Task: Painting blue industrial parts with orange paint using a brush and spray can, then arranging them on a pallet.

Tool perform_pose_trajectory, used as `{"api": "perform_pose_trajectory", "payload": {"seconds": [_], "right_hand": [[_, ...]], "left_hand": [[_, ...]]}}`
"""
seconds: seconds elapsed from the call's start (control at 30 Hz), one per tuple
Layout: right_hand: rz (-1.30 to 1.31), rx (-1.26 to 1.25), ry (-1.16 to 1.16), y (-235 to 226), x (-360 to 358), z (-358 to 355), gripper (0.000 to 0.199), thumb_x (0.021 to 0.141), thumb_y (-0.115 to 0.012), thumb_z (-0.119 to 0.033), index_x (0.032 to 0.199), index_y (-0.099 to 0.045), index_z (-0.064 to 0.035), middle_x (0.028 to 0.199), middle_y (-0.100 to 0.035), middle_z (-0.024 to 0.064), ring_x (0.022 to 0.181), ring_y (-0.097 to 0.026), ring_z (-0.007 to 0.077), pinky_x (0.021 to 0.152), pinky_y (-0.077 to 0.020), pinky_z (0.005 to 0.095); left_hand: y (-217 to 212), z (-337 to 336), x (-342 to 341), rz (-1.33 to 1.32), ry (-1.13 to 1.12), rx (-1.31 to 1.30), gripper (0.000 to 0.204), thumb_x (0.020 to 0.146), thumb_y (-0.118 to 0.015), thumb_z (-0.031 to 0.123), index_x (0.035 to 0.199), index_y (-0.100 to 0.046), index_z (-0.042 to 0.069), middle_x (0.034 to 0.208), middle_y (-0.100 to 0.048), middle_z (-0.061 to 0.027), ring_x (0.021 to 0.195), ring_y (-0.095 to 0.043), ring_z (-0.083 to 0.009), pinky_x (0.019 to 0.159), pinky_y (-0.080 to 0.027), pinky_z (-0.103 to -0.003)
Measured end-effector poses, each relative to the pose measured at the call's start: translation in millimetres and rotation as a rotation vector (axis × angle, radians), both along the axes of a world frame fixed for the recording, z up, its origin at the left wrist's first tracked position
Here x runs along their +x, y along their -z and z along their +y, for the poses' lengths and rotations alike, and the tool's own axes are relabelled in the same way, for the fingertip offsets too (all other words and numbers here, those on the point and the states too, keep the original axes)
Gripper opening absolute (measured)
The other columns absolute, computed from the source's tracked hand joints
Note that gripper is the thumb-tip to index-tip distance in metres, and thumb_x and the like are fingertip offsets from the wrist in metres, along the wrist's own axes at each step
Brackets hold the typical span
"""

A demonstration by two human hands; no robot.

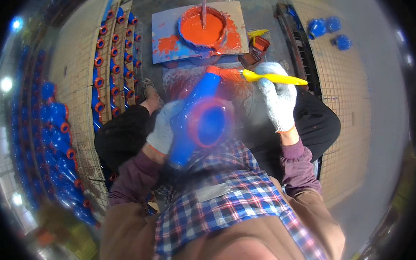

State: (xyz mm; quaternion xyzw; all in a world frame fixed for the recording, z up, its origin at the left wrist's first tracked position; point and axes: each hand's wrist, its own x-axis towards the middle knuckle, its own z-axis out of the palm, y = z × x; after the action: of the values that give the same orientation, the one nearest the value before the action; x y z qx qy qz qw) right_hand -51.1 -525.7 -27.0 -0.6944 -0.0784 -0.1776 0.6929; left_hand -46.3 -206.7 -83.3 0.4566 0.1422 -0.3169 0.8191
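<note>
Steadying a glossy blue, branched pipe fitting with orange-red rims (195,91), the left hand (164,127) in a pale knitted glove grips its left side; the fingers lie mostly behind the piece, so how far they spread cannot be told. The fitting is tilted in front of the lap, between the two hands — its narrow upper end points away from the body, and its wide round mouth, somewhat blurred, faces upward.

The right hand (279,100), gloved in the same pale knit with an orange cuff edge, has thumb and fingers closed around a paintbrush with a bright yellow handle (282,78). The brush lies nearly level, its orange-coated bristles (230,74) against the rim at the fitting's upper end.

Beyond the hands, a round bucket with paint-caked walls (185,39) holds vivid orange paint (211,32), with a thin upright stick (204,13) standing in it. The bucket rests on a pale flat board smeared with orange (161,28). Just beside the board's right edge sits a small reddish-brown container (261,44). Rows of blue fittings with red rims (115,69) line the left side; three plain blue pieces (317,28) lie on a mesh-covered tan panel (341,79) at right.
</note>
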Motion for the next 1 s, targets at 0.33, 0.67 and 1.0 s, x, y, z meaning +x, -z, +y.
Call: {"api": "perform_pose_trajectory", "payload": {"seconds": [0.33, 0.67, 1.0], "right_hand": [[0.085, 0.431, 0.044, 40.2, 3.9, 16.5, 0.024, 0.095, -0.063, 0.002, 0.119, -0.063, 0.0044, 0.107, -0.068, 0.0136, 0.088, -0.068, 0.0196, 0.079, -0.0561, 0.0309], [0.18, 0.357, 0.15, 31.2, -9.1, 0.3, 0.028, 0.102, -0.06, -0.006, 0.128, -0.058, 0.0036, 0.104, -0.065, 0.0104, 0.086, -0.064, 0.0152, 0.08, -0.0535, 0.0277], [0.17, 0.273, 0.345, -13.3, -13.6, -25.4, 0.027, 0.104, -0.06, -0.012, 0.127, -0.06, 0.0024, 0.101, -0.067, 0.0096, 0.08, -0.065, 0.0127, 0.071, -0.0537, 0.0237]], "left_hand": [[-44.4, -75.2, -27.0, 0.217, 0.027, -0.942, 0.047, 0.105, -0.054, 0.032, 0.142, -0.044, 0.004, 0.125, -0.054, -0.0168, 0.065, -0.05, -0.02, 0.04, -0.048, -0.03], [-72.9, -88.9, -16.3, 0.051, -0.338, -0.366, 0.053, 0.105, -0.052, 0.038, 0.145, -0.044, 0.004, 0.134, -0.059, -0.0158, 0.092, -0.067, -0.0271, 0.074, -0.06, -0.036], [-61.3, -47.3, 27.9, 0.035, -0.154, -0.53, 0.073, 0.1, -0.049, 0.059, 0.149, -0.04, 0.005, 0.139, -0.057, -0.0199, 0.107, -0.067, -0.0329, 0.088, -0.061, -0.045]]}}
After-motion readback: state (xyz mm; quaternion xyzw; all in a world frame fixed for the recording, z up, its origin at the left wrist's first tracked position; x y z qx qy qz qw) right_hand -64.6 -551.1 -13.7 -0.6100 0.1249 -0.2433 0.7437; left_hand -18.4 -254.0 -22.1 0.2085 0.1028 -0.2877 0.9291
